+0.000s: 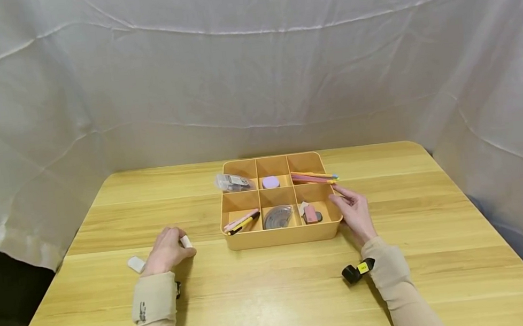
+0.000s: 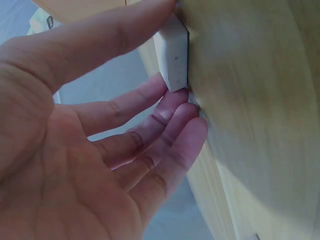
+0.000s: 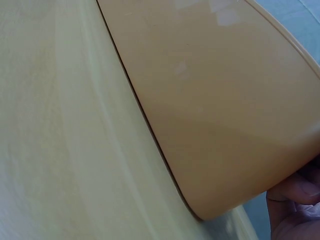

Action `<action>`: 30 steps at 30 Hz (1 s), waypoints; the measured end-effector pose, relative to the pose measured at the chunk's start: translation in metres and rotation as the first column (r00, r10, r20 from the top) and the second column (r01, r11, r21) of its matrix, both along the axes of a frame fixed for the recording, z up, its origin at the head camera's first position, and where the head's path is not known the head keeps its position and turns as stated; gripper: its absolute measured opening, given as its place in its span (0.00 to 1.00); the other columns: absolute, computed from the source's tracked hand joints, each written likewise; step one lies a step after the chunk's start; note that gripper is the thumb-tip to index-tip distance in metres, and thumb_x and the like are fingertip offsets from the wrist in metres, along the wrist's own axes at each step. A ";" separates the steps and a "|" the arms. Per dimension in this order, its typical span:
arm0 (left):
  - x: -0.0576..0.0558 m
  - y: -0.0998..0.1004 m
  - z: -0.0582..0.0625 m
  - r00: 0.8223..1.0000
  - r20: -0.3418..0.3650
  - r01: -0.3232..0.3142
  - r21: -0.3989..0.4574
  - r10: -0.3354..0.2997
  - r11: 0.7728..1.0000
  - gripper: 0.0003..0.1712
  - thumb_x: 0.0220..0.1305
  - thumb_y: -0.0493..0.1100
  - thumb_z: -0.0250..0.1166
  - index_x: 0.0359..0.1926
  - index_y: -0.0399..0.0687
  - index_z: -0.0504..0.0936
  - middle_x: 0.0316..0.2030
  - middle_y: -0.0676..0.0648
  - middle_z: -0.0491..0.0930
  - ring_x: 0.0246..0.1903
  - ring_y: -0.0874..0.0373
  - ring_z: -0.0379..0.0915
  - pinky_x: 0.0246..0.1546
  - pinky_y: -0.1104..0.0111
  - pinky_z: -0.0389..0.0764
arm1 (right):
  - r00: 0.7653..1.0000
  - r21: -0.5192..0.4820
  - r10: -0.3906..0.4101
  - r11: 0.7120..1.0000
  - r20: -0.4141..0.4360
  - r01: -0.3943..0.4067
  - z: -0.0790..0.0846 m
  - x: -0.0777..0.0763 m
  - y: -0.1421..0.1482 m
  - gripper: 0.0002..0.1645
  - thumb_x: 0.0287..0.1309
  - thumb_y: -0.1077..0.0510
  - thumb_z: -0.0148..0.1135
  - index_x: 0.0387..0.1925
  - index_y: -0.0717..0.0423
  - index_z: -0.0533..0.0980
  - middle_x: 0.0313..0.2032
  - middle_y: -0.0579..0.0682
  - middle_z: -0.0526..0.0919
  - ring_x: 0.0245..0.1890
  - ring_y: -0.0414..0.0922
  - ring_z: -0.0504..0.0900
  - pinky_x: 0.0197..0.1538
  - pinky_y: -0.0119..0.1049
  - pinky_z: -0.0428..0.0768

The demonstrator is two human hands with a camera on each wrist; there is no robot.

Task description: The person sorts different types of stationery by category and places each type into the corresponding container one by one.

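On the left of the table, my left hand (image 1: pixel 165 252) pinches a small white eraser (image 1: pixel 186 241) between thumb and fingertips. Seen from the left wrist, the eraser (image 2: pixel 173 55) stands on edge close against the wood. A second white eraser (image 1: pixel 136 264) lies beside the hand, on its outer side. My right hand (image 1: pixel 354 214) grips the right wall of a tan six-compartment organizer (image 1: pixel 281 236), thumb at the rim. In the right wrist view the organizer's smooth side (image 3: pixel 215 110) fills the middle, with part of the right hand (image 3: pixel 297 205) at its corner.
The organizer's back row has a clear packet (image 1: pixel 234 182), a purple item (image 1: pixel 271 182) and pencils (image 1: pixel 314 177). In front are pens (image 1: pixel 243 222), a clear protractor (image 1: pixel 277 217) and a pink eraser (image 1: pixel 311 214) among other small pieces. Pale cloth (image 1: pixel 252 78) hangs behind the table.
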State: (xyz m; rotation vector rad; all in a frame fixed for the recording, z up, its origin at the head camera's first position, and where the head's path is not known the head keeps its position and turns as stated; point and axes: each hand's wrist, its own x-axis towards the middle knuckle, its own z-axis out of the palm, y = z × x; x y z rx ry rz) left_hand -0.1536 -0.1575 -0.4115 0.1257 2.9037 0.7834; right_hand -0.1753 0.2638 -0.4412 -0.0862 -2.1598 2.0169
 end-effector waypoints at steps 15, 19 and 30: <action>-0.004 0.028 0.051 0.967 -0.252 0.053 0.094 -0.028 0.994 0.29 0.56 0.42 0.69 0.53 0.25 0.75 0.48 0.28 0.75 0.46 0.37 0.70 0.50 0.43 0.73 | 1.000 -0.016 0.006 1.000 0.011 -0.006 0.002 0.001 0.000 0.29 0.65 0.58 0.58 0.64 0.66 0.68 0.55 0.71 0.75 0.48 0.53 0.80 0.46 0.41 0.83; -0.004 0.051 0.072 0.938 -0.346 0.065 0.114 -0.022 0.991 0.27 0.54 0.45 0.70 0.51 0.29 0.80 0.44 0.33 0.78 0.39 0.44 0.72 0.43 0.49 0.76 | 1.000 -0.024 0.013 1.000 0.007 -0.013 0.002 0.001 -0.001 0.28 0.65 0.58 0.57 0.64 0.66 0.68 0.55 0.74 0.73 0.48 0.57 0.79 0.44 0.42 0.84; -0.009 0.115 0.100 0.879 -0.431 0.222 -0.013 -0.206 0.975 0.24 0.45 0.47 0.74 0.44 0.40 0.86 0.39 0.42 0.83 0.37 0.49 0.75 0.39 0.57 0.78 | 0.998 0.039 0.008 0.999 -0.055 -0.006 -0.001 -0.002 -0.002 0.26 0.64 0.61 0.58 0.61 0.70 0.70 0.56 0.68 0.75 0.48 0.51 0.81 0.43 0.32 0.83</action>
